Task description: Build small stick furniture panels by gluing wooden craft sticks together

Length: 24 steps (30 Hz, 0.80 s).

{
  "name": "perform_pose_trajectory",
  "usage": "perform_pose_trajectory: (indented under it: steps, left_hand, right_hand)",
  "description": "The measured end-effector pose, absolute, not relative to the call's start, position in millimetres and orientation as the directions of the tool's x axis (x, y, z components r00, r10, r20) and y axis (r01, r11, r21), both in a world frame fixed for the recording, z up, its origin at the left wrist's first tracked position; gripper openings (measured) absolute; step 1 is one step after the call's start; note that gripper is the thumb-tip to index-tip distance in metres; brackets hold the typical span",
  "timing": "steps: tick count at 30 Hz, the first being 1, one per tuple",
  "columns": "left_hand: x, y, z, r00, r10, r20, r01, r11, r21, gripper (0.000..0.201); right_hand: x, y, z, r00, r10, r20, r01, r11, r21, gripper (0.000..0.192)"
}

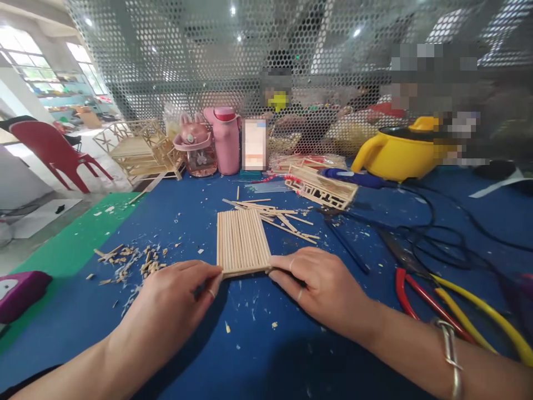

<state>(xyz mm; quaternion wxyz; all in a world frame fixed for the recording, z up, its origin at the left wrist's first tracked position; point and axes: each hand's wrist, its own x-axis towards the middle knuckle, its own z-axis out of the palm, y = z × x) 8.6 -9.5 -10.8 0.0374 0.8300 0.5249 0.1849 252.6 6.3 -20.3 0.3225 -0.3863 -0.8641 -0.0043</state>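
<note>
Nearest, the left hand [179, 291] and the right hand [320, 286] are both holding the stick panel [241, 241], thumb and fingers pinching narrowly at its two near corners. The panel is lying straight ahead, between the hands and extending away from them; its sticks are running lengthwise away from the person, while its near edge is spanning from hand to hand. Neither hand is sitting clearly nearer, each touching its own corner. Whether that edge is lifting off the blue table [250, 355], I cannot tell. Wood offcuts [152, 264] are lying just beyond the left hand, and a red-handled tool [402, 291] is resting by the right forearm. Past the panel, loose sticks [275, 211] are lying scattered, with a small wooden frame [327, 181] sitting farther back, to the right
</note>
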Motion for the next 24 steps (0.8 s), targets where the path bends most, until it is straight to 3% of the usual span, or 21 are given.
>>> perform_pose_trajectory:
  steps: [6,12,16,24]
  left_hand:
    - [3.8,-7.0,-15.4,0.412,0.855,0.315,0.846,-0.487,0.217,0.023]
    - [2.9,-4.9,-13.8,0.474,0.811,0.344,0.805,-0.557,0.204,0.025]
    - [5.0,-4.2,-10.2,0.489,0.807,0.331,0.777,-0.575,0.256,0.025]
    - [0.3,-1.0,-8.0,0.47,0.822,0.322,0.685,-0.57,0.455,0.019]
  right_hand:
    - [249.8,3.1,-22.5,-0.309,0.812,0.495,0.722,0.539,-0.434,0.028]
    - [247.2,7.6,-21.8,-0.368,0.77,0.522,0.657,0.613,-0.44,0.011]
    - [247.0,8.0,-17.4,-0.378,0.73,0.57,0.623,0.656,-0.426,0.019]
    - [246.6,13.5,-17.9,-0.397,0.731,0.556,0.572,0.67,-0.473,0.014]
